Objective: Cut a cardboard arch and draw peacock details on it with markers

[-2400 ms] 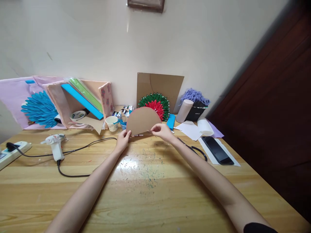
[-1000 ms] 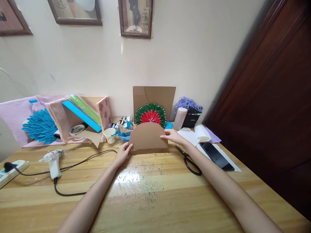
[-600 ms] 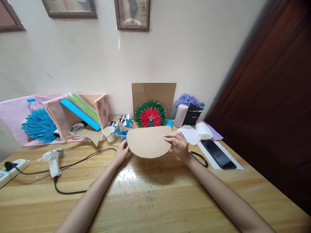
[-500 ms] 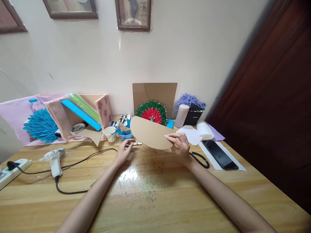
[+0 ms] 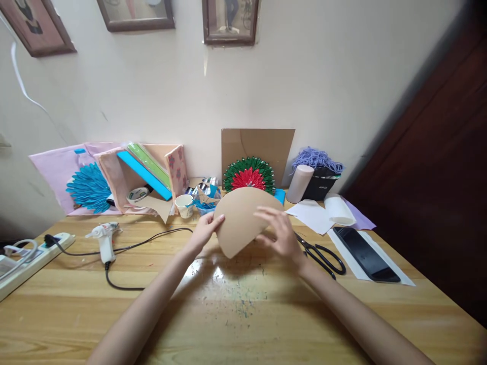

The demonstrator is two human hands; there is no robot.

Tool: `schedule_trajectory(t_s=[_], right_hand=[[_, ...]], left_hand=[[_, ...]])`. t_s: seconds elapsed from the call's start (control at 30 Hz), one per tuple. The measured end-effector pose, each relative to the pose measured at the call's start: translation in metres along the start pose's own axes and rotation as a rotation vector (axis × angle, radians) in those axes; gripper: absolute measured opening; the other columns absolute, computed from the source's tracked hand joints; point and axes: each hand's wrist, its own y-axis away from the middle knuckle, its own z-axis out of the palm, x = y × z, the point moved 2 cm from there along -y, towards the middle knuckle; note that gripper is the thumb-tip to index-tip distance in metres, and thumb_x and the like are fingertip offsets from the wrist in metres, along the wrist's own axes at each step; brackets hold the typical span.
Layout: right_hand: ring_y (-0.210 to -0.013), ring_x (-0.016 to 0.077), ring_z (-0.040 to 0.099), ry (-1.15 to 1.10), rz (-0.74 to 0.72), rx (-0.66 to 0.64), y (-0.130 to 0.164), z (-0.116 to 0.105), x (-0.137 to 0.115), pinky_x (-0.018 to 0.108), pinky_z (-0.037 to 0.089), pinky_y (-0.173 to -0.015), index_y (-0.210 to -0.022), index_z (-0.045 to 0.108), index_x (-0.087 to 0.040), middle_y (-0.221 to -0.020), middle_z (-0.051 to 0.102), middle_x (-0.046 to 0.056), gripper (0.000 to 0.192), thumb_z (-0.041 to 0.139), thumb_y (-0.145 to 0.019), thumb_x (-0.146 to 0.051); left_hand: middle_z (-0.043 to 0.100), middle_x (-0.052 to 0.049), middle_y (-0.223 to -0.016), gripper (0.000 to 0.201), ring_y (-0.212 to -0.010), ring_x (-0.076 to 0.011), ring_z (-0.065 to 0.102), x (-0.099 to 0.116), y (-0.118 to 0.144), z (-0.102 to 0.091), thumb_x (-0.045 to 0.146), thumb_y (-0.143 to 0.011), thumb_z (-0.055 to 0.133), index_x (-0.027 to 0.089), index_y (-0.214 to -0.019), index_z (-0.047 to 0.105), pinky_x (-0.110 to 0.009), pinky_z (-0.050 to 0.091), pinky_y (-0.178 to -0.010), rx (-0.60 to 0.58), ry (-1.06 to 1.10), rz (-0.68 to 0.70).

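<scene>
At the centre of the frame, I hold a half-round piece of cardboard (image 5: 243, 218) tilted above the wooden table (image 5: 236, 314), its straight edge running down to a corner just over the tabletop. My left hand (image 5: 205, 230) pinches its left edge, grip closed on the board between thumb and fingers. My right hand (image 5: 279, 235) lies with fingers spread flat against its face, a loose, mostly open grip that steadies more than it clamps. Right of that hand lie black scissors (image 5: 323, 256), and further right a dark phone (image 5: 367, 247) on white paper. Behind the board stand a red-and-green fan ornament (image 5: 249, 175) and a paper cup (image 5: 185, 205); a glue gun (image 5: 104, 238) rests at left, its cord trailing across the table.

With only one real pinch, I judge the board could pivot or slip, and a wide swing might tip the cup or knock the ornament.
</scene>
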Motion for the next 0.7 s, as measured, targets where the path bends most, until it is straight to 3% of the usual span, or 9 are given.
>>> schedule_trajectory(t_s=[0.07, 0.1, 0.2, 0.27, 0.4, 0.53, 0.7], right_hand=[[-0.118, 0.0276, 0.046, -0.050, 0.249, 0.155, -0.006, -0.011, 0.020, 0.046, 0.036, -0.097, -0.124, 0.049, -0.022, -0.129, 0.051, 0.011, 0.047, 0.053, -0.083, -0.045], [-0.115, 0.0284, 0.049, -0.118, 0.360, 0.141, -0.008, -0.012, 0.030, 0.046, 0.040, -0.094, -0.123, 0.050, -0.021, -0.128, 0.053, 0.012, 0.050, 0.056, -0.081, -0.047], [-0.097, 0.0277, 0.061, -0.485, 0.576, -0.117, -0.010, -0.004, 0.049, 0.042, 0.049, -0.082, -0.108, 0.061, -0.018, -0.108, 0.066, 0.011, 0.046, 0.057, -0.077, -0.052], [-0.087, 0.0259, 0.065, -0.690, 0.632, -0.204, -0.009, 0.002, 0.053, 0.040, 0.051, -0.078, -0.096, 0.066, -0.017, -0.094, 0.071, 0.008, 0.042, 0.057, -0.076, -0.053], [-0.089, 0.0247, 0.066, -0.839, 0.677, -0.035, -0.010, 0.003, 0.059, 0.039, 0.051, -0.082, -0.097, 0.065, -0.019, -0.097, 0.071, 0.005, 0.041, 0.063, -0.072, -0.052], [-0.103, 0.0260, 0.061, -0.914, 0.712, 0.065, -0.010, 0.002, 0.069, 0.041, 0.050, -0.087, -0.103, 0.063, -0.023, -0.109, 0.068, 0.004, 0.042, 0.064, -0.072, -0.051], [-0.120, 0.0237, 0.050, -0.964, 0.789, 0.069, -0.008, 0.004, 0.067, 0.041, 0.044, -0.098, -0.116, 0.057, -0.025, -0.123, 0.060, 0.004, 0.050, 0.047, -0.081, -0.059]], left_hand=[[0.066, -0.004, -0.079, 0.040, -0.075, -0.0180, 0.057, 0.008, -0.005, -0.014, 0.052, -0.067, 0.066, 0.013, -0.077, 0.063, -0.025, 0.043, -0.066, 0.019, -0.033, 0.033], [0.066, -0.003, -0.078, 0.040, -0.076, -0.0181, 0.057, 0.011, -0.006, -0.019, 0.053, -0.067, 0.066, 0.014, -0.078, 0.063, -0.025, 0.043, -0.067, 0.008, -0.033, 0.035], [0.065, -0.002, -0.076, 0.042, -0.075, -0.0179, 0.057, 0.015, -0.008, -0.023, 0.055, -0.066, 0.065, 0.015, -0.079, 0.062, -0.025, 0.043, -0.066, -0.006, -0.023, 0.016], [0.064, -0.001, -0.074, 0.043, -0.073, -0.0172, 0.056, 0.013, -0.008, -0.022, 0.057, -0.068, 0.062, 0.015, -0.077, 0.061, -0.024, 0.043, -0.064, 0.037, -0.023, 0.015], [0.064, -0.002, -0.080, 0.045, -0.073, -0.0164, 0.057, 0.006, -0.010, -0.017, 0.058, -0.071, 0.058, 0.016, -0.087, 0.060, -0.024, 0.043, -0.061, 0.097, 0.009, 0.024], [0.064, -0.006, -0.095, 0.048, -0.080, -0.0187, 0.058, -0.003, -0.010, -0.007, 0.045, -0.064, 0.069, 0.016, -0.100, 0.057, -0.028, 0.048, -0.066, -0.027, 0.011, 0.055], [0.054, -0.011, -0.121, 0.049, -0.099, -0.0226, 0.056, -0.013, -0.006, -0.001, 0.039, -0.076, 0.060, 0.019, -0.119, 0.047, -0.030, 0.051, -0.071, -0.122, -0.042, 0.105]])
